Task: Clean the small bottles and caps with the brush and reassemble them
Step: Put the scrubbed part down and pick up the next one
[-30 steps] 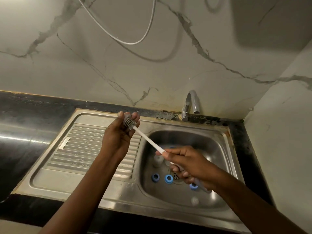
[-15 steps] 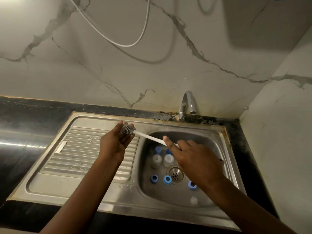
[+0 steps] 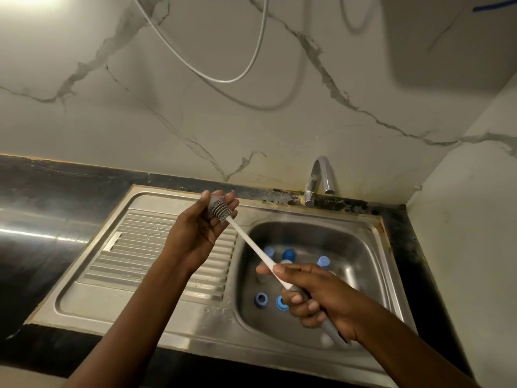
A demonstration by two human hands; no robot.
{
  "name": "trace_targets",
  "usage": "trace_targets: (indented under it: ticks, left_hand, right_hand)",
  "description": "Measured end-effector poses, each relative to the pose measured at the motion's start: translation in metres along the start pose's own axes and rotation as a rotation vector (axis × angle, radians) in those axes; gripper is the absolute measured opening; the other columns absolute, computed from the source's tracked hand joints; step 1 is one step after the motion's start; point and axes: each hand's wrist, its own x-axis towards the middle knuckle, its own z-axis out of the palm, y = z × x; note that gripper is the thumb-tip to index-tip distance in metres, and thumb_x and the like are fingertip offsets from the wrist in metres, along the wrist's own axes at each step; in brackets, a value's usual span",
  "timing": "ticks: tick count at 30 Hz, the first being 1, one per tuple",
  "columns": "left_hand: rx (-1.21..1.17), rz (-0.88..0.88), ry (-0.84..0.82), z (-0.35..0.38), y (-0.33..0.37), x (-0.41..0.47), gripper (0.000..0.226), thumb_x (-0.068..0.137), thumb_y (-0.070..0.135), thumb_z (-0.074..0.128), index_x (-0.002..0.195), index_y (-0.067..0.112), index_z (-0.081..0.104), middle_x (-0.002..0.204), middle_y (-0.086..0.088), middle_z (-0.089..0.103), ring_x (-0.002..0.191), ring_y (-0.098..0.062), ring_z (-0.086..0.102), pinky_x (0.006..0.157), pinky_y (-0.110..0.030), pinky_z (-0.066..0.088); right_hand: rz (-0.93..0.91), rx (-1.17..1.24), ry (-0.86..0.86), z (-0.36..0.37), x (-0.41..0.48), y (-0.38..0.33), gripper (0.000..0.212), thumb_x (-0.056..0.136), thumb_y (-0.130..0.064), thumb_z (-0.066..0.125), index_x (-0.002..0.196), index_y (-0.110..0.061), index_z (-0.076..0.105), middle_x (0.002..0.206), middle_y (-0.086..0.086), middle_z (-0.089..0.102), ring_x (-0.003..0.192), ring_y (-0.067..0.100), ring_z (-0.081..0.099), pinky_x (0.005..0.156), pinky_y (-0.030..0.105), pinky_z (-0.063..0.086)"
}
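Below, steel sink [image 3: 140, 247] with bottles [image 3: 289, 254], black counter [image 3: 42, 208], marble wall [image 3: 140, 121].

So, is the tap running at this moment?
Off, as far as the view shows: no stream of water falls from the spout of the tap into the sink below it.
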Motion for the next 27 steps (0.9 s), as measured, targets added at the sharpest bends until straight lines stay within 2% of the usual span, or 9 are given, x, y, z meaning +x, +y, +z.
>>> trace_targets:
  ticks: [3, 5, 7, 10, 13, 16, 18, 21, 27]
  left_hand:
    - [0.02, -0.044, 0.034, -0.008, -0.002, 0.001, 0.035, 0.109, 0.025, 0.052, 0.133, 0.003, 0.063, 0.134, -0.022, 0.069, 0.124, -0.034, 0.069, 0.103, -0.043, 0.056]
    - [0.067, -0.058, 0.054, -0.011, -0.004, 0.001, 0.037, 0.109, 0.027, 0.051, 0.134, 0.003, 0.062, 0.135, -0.019, 0.07, 0.124, -0.033, 0.069, 0.101, -0.042, 0.057]
    - [0.108, -0.058, 0.048, -0.011, -0.004, 0.0, 0.035, 0.11, 0.027, 0.05, 0.131, 0.004, 0.064, 0.136, -0.018, 0.069, 0.127, -0.033, 0.067, 0.103, -0.043, 0.056]
    - [0.153, -0.029, 0.073, -0.009, -0.004, -0.001, 0.033, 0.109, 0.028, 0.052, 0.125, 0.006, 0.071, 0.132, -0.014, 0.071, 0.123, -0.03, 0.067, 0.108, -0.047, 0.055]
    - [0.146, -0.012, 0.12, -0.004, -0.004, -0.001, 0.033, 0.107, 0.031, 0.056, 0.123, 0.009, 0.076, 0.119, -0.013, 0.069, 0.112, -0.026, 0.066, 0.093, -0.039, 0.063]
    - [0.067, -0.009, 0.151, -0.003, 0.001, -0.001, 0.034, 0.106, 0.03, 0.058, 0.127, 0.008, 0.074, 0.118, -0.014, 0.065, 0.1, -0.022, 0.066, 0.079, -0.03, 0.064]
    - [0.061, 0.008, 0.142, -0.005, 0.005, -0.001, 0.034, 0.105, 0.026, 0.06, 0.129, 0.005, 0.072, 0.119, -0.015, 0.066, 0.095, -0.02, 0.065, 0.078, -0.026, 0.063]
    - [0.088, 0.03, 0.076, -0.006, 0.008, -0.007, 0.035, 0.099, 0.021, 0.066, 0.129, 0.002, 0.07, 0.12, -0.018, 0.07, 0.096, -0.022, 0.068, 0.081, -0.026, 0.064]
    - [0.164, 0.027, 0.038, 0.003, 0.005, -0.013, 0.03, 0.091, 0.015, 0.071, 0.118, 0.001, 0.071, 0.11, -0.017, 0.075, 0.094, -0.024, 0.076, 0.082, -0.029, 0.064]
  right_hand:
    - [-0.285, -0.65, 0.381, 0.0, 0.0, 0.002, 0.024, 0.103, -0.042, 0.061, 0.123, -0.039, 0.074, 0.061, -0.008, 0.055, 0.047, 0.006, 0.045, 0.048, 0.024, 0.036]
    - [-0.384, -0.902, 0.518, -0.004, -0.004, -0.001, 0.024, 0.102, -0.045, 0.061, 0.124, -0.048, 0.069, 0.071, -0.018, 0.069, 0.057, 0.004, 0.062, 0.054, 0.018, 0.044]
    - [-0.445, -1.005, 0.535, -0.008, -0.009, -0.004, 0.028, 0.101, -0.045, 0.061, 0.127, -0.055, 0.06, 0.079, -0.031, 0.069, 0.067, -0.003, 0.066, 0.056, 0.013, 0.046]
    - [-0.541, -1.103, 0.542, -0.012, -0.016, -0.007, 0.033, 0.102, -0.045, 0.06, 0.131, -0.057, 0.053, 0.075, -0.019, 0.069, 0.066, 0.001, 0.066, 0.055, 0.014, 0.046]
    - [-0.593, -1.356, 0.632, -0.018, -0.018, -0.007, 0.039, 0.104, -0.052, 0.051, 0.143, -0.052, 0.049, 0.064, -0.017, 0.054, 0.067, 0.003, 0.063, 0.053, 0.014, 0.045]
    - [-0.586, -1.671, 0.758, -0.026, -0.023, -0.01, 0.051, 0.104, -0.058, 0.033, 0.15, -0.043, 0.049, 0.066, -0.017, 0.042, 0.05, 0.008, 0.049, 0.045, 0.014, 0.034]
    - [-0.634, -1.663, 0.782, -0.029, -0.027, -0.01, 0.05, 0.103, -0.055, 0.039, 0.148, -0.038, 0.053, 0.067, -0.016, 0.045, 0.047, 0.006, 0.045, 0.042, 0.014, 0.037]
    - [-0.734, -1.452, 0.775, -0.028, -0.028, -0.012, 0.048, 0.103, -0.049, 0.051, 0.148, -0.034, 0.054, 0.067, -0.014, 0.056, 0.052, 0.004, 0.055, 0.047, 0.016, 0.048]
    - [-0.759, -1.246, 0.744, -0.015, -0.013, -0.018, 0.045, 0.106, -0.049, 0.047, 0.15, -0.041, 0.046, 0.082, -0.009, 0.069, 0.068, 0.005, 0.068, 0.058, 0.024, 0.058]
